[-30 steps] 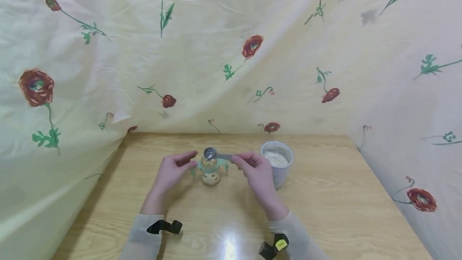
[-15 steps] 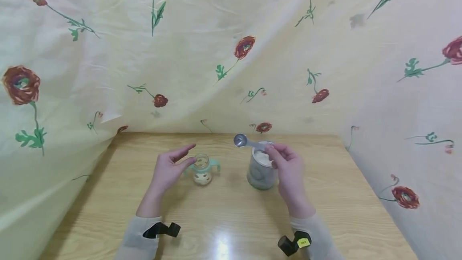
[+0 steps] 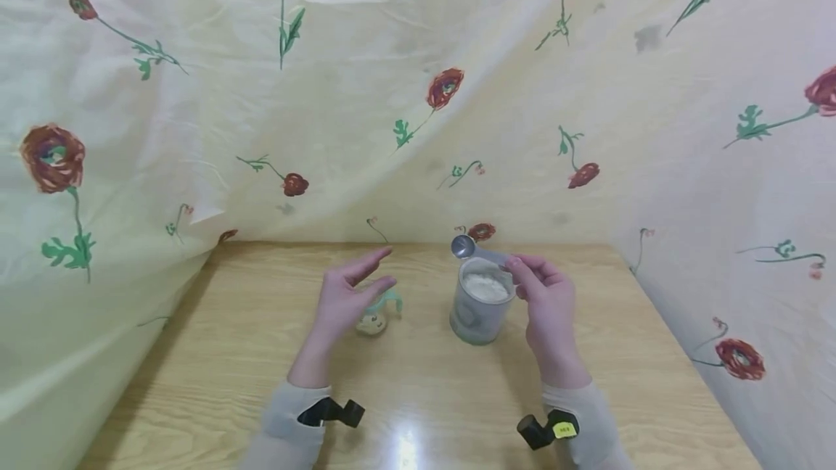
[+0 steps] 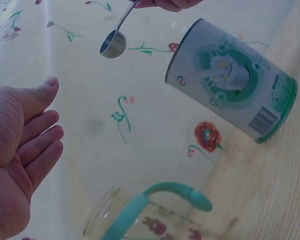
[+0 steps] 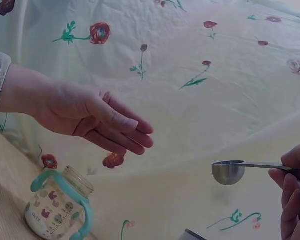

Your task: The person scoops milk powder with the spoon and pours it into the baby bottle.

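My right hand (image 3: 547, 303) pinches the handle of a metal measuring spoon (image 3: 464, 246) between thumb and fingers. The spoon's bowl hangs above a can (image 3: 480, 314) of white powder, apart from its rim. My left hand (image 3: 345, 296) is in the air with fingers extended and thumb apart, holding nothing. Just beneath and beside it stands an uncapped baby bottle (image 3: 372, 323) with mint-green handles, partly hidden by that hand in the head view. The right wrist view shows the bottle (image 5: 50, 210) upright, with printed marks on its side and an open neck.
The wooden table (image 3: 418, 383) bears the bottle and the can, the can to the right. A flower-patterned cloth (image 3: 366, 93) hangs behind the table and at both sides. Each forearm carries a black wrist camera (image 3: 329, 412).
My right hand has carried the spoon from above the bottle rightward to above the can. My left hand has shifted right and now covers part of the bottle in the head view.
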Demonstrator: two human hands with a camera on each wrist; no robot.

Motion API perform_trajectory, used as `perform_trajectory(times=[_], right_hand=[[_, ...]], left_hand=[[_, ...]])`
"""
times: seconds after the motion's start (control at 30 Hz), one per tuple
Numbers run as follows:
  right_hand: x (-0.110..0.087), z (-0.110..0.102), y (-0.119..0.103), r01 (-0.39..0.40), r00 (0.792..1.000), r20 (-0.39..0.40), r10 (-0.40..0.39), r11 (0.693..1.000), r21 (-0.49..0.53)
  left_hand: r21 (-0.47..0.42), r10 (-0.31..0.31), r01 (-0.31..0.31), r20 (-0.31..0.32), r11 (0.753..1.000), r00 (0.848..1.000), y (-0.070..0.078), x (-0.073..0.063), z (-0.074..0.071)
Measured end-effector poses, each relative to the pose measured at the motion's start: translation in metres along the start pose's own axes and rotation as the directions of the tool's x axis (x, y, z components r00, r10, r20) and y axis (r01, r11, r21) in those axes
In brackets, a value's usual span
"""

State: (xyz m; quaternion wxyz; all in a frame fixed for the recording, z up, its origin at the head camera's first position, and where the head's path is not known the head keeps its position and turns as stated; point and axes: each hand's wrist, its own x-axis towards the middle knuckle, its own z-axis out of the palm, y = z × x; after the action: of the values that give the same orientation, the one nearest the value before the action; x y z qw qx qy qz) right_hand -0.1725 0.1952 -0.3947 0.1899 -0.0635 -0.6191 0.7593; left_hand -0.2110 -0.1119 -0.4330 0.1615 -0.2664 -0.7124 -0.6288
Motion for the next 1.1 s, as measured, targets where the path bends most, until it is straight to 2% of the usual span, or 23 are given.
perform_trajectory(times=[0.23,0.43,0.57,0.7,0.8,0.9,1.0,1.1], right_hand=[[0.008,-0.010,-0.001,0.019,0.999,0.029,-0.017,0.997,-0.069],[0.012,-0.024,-0.002,0.052,0.998,0.042,-0.046,0.985,-0.165],[0.011,-0.032,-0.003,0.076,0.995,0.084,-0.055,0.958,-0.276],[0.011,-0.038,-0.003,0.139,0.986,0.137,-0.092,0.913,-0.385],[0.012,-0.042,-0.001,0.236,0.969,0.180,-0.169,0.850,-0.471],[0.014,-0.045,0.004,0.362,0.932,0.233,-0.277,0.745,-0.560],[0.014,-0.045,0.008,0.491,0.870,0.302,-0.390,0.627,-0.604],[0.013,-0.044,0.013,0.612,0.784,0.380,-0.491,0.508,-0.606]], left_hand=[[-0.026,0.023,-0.023,-0.010,0.999,1.000,-0.002,0.009,0.025],[-0.010,-0.076,0.077,0.059,0.997,0.995,-0.004,0.008,0.050],[-0.029,-0.109,0.112,0.088,0.993,0.990,-0.006,0.007,0.063],[-0.024,-0.121,0.124,0.107,0.992,0.987,-0.009,0.007,0.072],[0.008,-0.151,0.151,0.133,0.988,0.980,-0.013,0.006,0.081],[0.044,-0.198,0.193,0.157,0.980,0.968,-0.018,0.002,0.091],[0.061,-0.224,0.216,0.169,0.974,0.960,-0.023,-0.001,0.102],[0.057,-0.226,0.219,0.174,0.974,0.958,-0.029,-0.002,0.110]])
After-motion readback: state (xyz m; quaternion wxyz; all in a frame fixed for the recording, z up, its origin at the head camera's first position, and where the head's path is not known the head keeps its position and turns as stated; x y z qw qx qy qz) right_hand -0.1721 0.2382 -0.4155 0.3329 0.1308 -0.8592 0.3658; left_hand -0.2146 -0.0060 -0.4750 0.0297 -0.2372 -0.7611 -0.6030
